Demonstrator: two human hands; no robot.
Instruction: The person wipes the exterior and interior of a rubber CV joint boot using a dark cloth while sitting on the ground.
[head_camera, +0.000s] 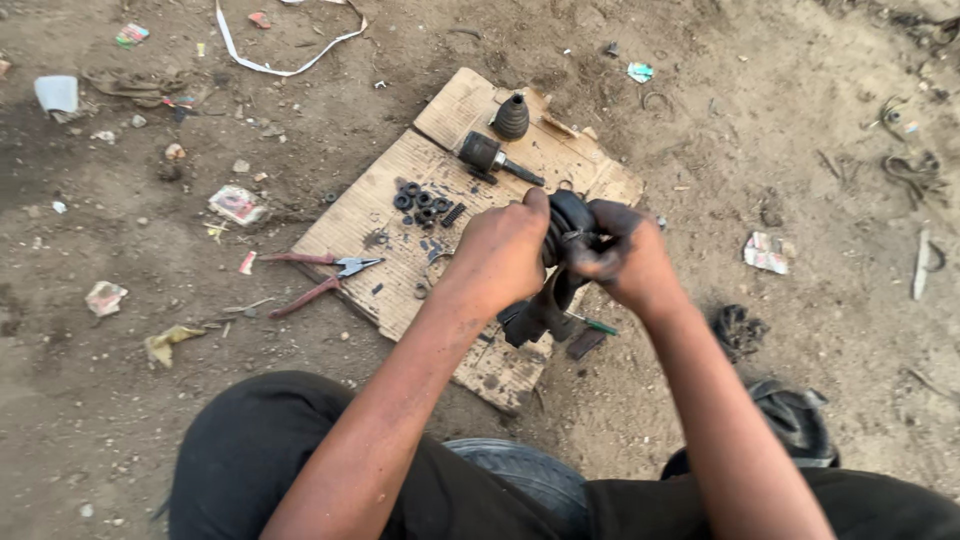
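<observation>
In the middle of the frame we see both hands closed around a black rubber boot (560, 262), held up above a sheet of cardboard (380, 215) on the dirt ground. The left hand (503, 252) wraps the boot from the left with its fingers curled tight; the right hand (625, 255), smeared dark with grease, clamps the boot's top from the right. The lower end of the boot hangs down between the wrists.

On the cardboard, toward the upper middle, lie a second cone-shaped boot (512, 117), a metal joint with a short shaft (492, 158) and a cluster of small black nuts (423, 203). A pair of red-handled pliers (322, 275) rests at the cardboard's left edge.
</observation>
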